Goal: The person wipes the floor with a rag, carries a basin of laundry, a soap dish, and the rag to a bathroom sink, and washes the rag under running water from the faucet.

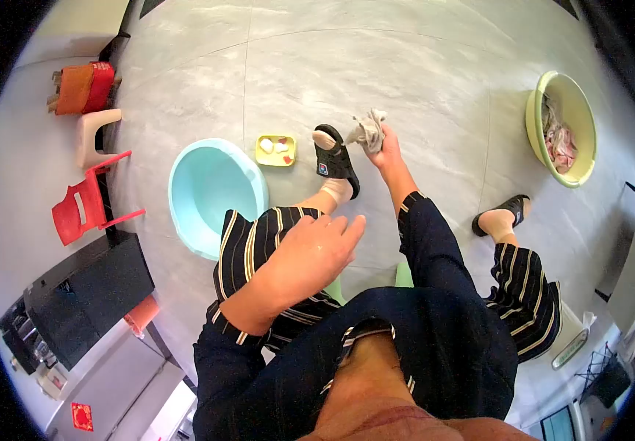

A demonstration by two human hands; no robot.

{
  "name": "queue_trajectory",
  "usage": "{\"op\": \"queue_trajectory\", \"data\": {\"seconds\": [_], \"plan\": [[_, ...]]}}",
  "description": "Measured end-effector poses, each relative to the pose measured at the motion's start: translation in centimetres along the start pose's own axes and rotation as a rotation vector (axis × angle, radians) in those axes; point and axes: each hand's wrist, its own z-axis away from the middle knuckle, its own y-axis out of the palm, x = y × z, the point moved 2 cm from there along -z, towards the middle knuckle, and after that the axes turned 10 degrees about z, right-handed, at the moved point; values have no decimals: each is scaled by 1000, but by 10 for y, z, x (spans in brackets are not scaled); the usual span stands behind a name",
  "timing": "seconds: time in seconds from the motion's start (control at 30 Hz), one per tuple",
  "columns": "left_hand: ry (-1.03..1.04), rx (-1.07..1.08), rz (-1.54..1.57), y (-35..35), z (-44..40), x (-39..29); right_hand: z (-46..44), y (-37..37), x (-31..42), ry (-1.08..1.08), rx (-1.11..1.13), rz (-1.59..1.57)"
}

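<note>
My right hand (386, 151) is closed round a crumpled grey cloth (367, 131), held out ahead of me beside a black slipper (333, 163) on my left foot. My left hand (311, 259) hovers back-up over my striped trouser leg, its fingers a little apart and nothing seen in them. To the left of that knee stands a light blue basin (201, 192); whether it holds water I cannot tell. Between basin and slipper lies a small yellow dish (276, 161) with white pieces and red bits. A yellow-green basin (534, 125) at the right contains bunched pinkish and grey cloth (558, 140).
Along the left wall are a red chair (83, 212), a pale stool (95, 140) and an orange-red folded item (86, 88). A dark cabinet (89, 301) stands nearer on that side. My other slippered foot (500, 220) rests on the grey tiled floor (420, 66).
</note>
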Motion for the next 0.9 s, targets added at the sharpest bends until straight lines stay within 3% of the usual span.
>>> {"op": "queue_trajectory", "data": {"seconds": [0.07,0.17,0.3,0.33,0.43,0.53,0.63,0.67,0.77,0.8,0.9], "plan": [[-3,8,7,-1,0,2,-16,22,-4,27,79,-48],[-25,27,1,-1,0,7,-27,59,-12,52,-9,280],[-47,79,-39,-1,-1,10,-61,34,-26,180,4,1248],[-49,92,-49,-3,-1,8,-68,28,-30,231,-25,1316],[-57,121,-36,-4,-2,8,-66,34,-32,-206,-44,1155],[-70,128,-28,-5,-2,7,-45,58,-32,201,258,966],[-51,145,-12,-2,-3,7,-48,66,-37,273,413,984],[-48,135,-26,-2,-3,6,-47,67,-40,372,339,842],[-42,113,-66,-2,-5,4,-87,-12,-68,332,386,1202],[-41,112,-76,-2,-6,4,-91,-51,-81,359,270,1226],[-55,131,-65,-5,-11,1,-16,-39,-69,270,-23,1390]]}}
